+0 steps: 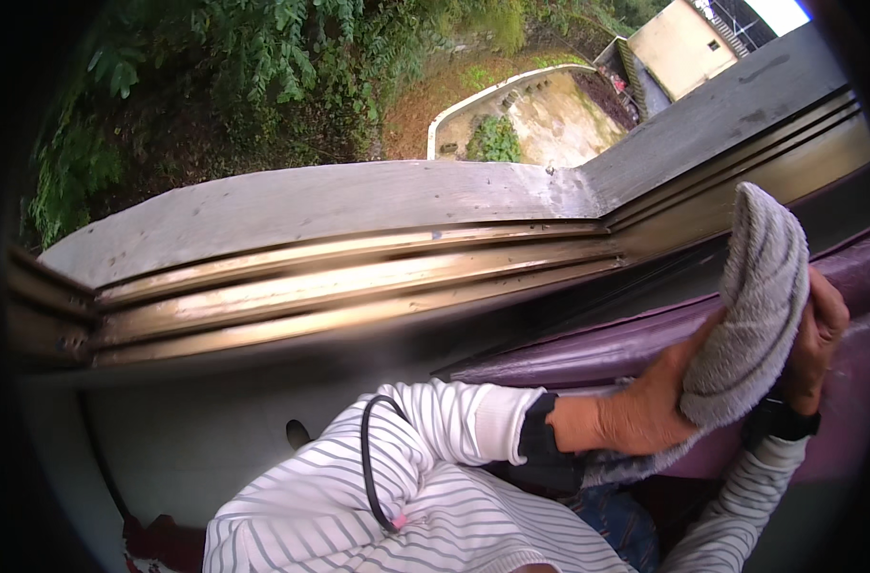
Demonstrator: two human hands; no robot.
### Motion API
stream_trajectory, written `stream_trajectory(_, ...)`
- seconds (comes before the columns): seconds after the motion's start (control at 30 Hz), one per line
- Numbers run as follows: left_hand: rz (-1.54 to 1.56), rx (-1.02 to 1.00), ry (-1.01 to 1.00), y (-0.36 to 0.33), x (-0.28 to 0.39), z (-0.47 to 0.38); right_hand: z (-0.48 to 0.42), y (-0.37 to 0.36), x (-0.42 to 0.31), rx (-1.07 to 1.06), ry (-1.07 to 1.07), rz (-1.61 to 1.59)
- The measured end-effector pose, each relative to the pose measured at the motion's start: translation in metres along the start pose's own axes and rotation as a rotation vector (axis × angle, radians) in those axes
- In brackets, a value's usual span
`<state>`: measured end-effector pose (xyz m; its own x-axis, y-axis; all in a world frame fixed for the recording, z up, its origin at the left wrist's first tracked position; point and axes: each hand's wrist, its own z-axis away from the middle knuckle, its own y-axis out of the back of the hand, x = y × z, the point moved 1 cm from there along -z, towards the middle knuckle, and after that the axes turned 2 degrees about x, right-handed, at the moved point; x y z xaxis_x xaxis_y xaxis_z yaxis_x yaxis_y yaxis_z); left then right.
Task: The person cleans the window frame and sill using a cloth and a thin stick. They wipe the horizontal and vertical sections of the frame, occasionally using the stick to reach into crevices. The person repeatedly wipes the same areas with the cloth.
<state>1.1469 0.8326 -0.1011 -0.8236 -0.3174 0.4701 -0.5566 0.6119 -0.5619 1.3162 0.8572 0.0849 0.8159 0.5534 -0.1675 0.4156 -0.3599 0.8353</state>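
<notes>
A grey terry cloth (754, 308), folded into a thick pad, is held up at the right of the view. My left hand (643, 408) grips its near left side, the fingers hidden behind the fabric. On the far right side, my right hand (818, 329) has hold of the same cloth with bent fingers. A looser part of the cloth (635, 465) hangs below my left wrist. Beneath both hands lies a glossy purple surface (549, 362).
A metal sliding-window track (363, 283) runs across the middle, meeting a side frame (736, 183) at the right. Beyond it is a grey outer sill (378, 193), with trees (263, 64) and a walled yard (549, 114) below. A black cable loop (367, 458) lies against my striped sleeve.
</notes>
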Motion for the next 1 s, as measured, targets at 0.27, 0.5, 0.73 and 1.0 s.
stream_trajectory(0.27, 0.150, 0.023, 0.263, -0.005, -0.032, 0.014, -0.005, -0.013, 0.009, -0.105, 0.145, 0.152)
stream_trajectory(0.5, 0.192, 0.349, 0.486, 0.013, -0.052, 0.007, -0.036, -0.078, -0.009, -0.330, 0.106, 0.193)
stream_trajectory(0.73, 0.385, 0.543, 0.283, 0.041, -0.069, -0.009, -0.067, -0.126, -0.032, -0.483, 0.157, 0.668)
stream_trajectory(1.0, 0.406, 0.555, 0.346, 0.056, -0.046, -0.005, -0.081, -0.141, -0.045, -0.535, 0.214, 0.625)
